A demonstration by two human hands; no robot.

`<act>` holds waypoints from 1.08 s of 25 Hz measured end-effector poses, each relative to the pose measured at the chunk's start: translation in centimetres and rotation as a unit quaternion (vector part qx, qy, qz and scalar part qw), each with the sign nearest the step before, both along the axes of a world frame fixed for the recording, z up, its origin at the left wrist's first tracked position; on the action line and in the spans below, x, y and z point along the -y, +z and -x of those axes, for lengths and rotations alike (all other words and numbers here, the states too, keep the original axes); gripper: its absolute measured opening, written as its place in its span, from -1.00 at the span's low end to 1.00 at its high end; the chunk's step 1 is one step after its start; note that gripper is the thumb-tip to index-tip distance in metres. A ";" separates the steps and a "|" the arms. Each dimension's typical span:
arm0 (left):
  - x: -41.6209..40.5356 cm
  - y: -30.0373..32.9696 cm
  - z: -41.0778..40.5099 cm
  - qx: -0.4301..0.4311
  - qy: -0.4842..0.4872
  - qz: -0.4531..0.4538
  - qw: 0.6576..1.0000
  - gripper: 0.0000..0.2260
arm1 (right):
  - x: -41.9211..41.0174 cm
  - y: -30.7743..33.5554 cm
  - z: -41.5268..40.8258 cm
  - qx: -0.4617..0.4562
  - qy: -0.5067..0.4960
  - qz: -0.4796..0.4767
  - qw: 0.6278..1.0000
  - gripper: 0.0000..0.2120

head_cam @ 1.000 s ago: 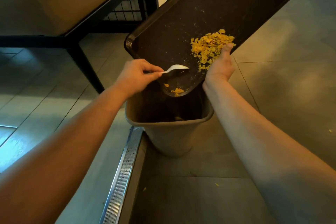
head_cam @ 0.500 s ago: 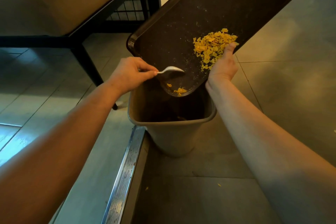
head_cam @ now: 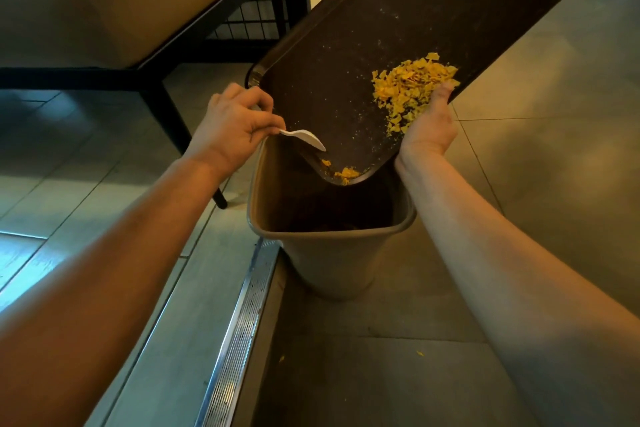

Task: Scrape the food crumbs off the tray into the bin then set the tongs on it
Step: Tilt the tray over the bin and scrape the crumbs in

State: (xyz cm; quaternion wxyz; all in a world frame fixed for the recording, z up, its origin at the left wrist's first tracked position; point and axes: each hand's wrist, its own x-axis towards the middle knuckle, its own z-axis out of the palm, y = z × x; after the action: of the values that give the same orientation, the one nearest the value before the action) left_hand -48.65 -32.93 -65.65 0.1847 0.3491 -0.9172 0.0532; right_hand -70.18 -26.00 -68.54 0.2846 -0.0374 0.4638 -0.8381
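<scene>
We hold the tray (head_cam: 398, 55) tilted over the bin (head_cam: 329, 253), its low corner inside the bin mouth, and in the last second the picture has changed only a little. Our left hand (head_cam: 235, 128) has come back toward the near edge of the tray, and the white spoon (head_cam: 304, 139) it pinches between thumb and curled fingers now points down at the low corner instead of lying out over the tray. Our right hand (head_cam: 429, 128) grips the right edge as before, with the thumb up on the rim just beside the big heap of crumbs (head_cam: 412, 87); the fingers under the tray are hidden. This heap has hardly moved, it sits on the upper right part. A small heap (head_cam: 346, 173) waits at the low corner, at the lip above the bin. We judge that one stroke is finished and most scraping is not yet done: the spoon must next reach up to the big heap and pull it down. A few crumbs lie on the floor (head_cam: 519, 184). The tongs are not in view.
</scene>
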 end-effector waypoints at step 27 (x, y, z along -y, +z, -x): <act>-1.2 0.6 0.8 -0.071 -0.023 -0.189 0.979 -0.83 | -0.6 0.6 -0.3 0.000 -0.019 0.000 1.000 -0.72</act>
State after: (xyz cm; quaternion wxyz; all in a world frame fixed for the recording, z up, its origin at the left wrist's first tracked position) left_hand -49.43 -31.73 -65.07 0.1811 0.3595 -0.9029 -0.1506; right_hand -69.84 -25.40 -67.89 0.2681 -0.0288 0.4644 -0.8436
